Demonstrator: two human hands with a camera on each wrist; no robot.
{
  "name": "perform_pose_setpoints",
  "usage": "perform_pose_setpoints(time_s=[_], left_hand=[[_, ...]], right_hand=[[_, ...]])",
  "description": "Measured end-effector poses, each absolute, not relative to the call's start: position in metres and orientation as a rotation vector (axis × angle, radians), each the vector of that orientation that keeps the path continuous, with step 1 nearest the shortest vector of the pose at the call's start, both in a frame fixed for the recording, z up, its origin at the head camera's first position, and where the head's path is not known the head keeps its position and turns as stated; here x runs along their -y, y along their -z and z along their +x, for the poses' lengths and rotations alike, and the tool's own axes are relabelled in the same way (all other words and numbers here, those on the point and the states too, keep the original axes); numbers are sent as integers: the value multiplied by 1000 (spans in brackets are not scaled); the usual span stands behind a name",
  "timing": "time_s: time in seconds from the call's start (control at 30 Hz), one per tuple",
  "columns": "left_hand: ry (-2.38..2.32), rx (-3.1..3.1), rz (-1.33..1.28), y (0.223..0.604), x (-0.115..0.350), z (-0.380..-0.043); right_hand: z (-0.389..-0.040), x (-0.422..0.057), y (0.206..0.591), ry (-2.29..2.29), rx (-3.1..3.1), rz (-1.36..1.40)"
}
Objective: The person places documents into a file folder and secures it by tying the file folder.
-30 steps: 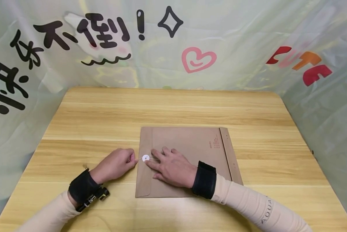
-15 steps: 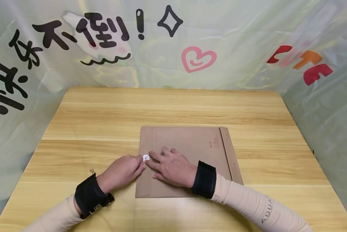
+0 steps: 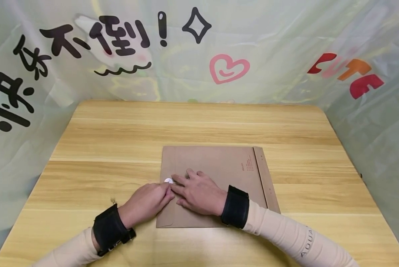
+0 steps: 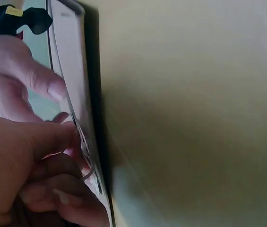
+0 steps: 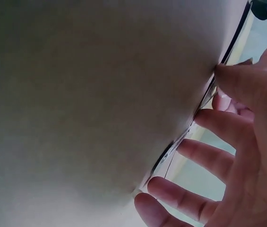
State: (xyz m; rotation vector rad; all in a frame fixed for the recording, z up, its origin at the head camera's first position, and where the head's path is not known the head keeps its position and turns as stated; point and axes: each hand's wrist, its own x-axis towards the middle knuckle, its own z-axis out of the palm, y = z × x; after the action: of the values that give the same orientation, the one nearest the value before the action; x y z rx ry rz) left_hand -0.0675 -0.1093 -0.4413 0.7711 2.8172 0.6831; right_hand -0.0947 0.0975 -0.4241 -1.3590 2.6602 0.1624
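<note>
A brown paper document envelope lies flat on the table, with a white round button near its left edge and a thin string at the button. My left hand is at the button's near side, its fingers curled and pinching the string, which shows as a small loop in the left wrist view. Spread over the envelope, my right hand presses it down with straight fingers. Its index fingertip and thumb are close beside the button and the left fingertips. The left hand partly hides the button.
The wooden table stretches out around the envelope. Behind it and along both sides hangs a pale printed cloth. Black straps wrap both wrists over light sleeves.
My left hand has moved right, from beyond the envelope's left edge, past the button's left side to its near side. My right hand has stayed in place on the envelope.
</note>
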Motion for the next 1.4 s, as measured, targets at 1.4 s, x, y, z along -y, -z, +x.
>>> perform_pose_setpoints(time_s=[1.4], left_hand=[[-455,-2968,1162,438,125,-70]], right_hand=[[-91,-80,428,143,-2767,-1229]])
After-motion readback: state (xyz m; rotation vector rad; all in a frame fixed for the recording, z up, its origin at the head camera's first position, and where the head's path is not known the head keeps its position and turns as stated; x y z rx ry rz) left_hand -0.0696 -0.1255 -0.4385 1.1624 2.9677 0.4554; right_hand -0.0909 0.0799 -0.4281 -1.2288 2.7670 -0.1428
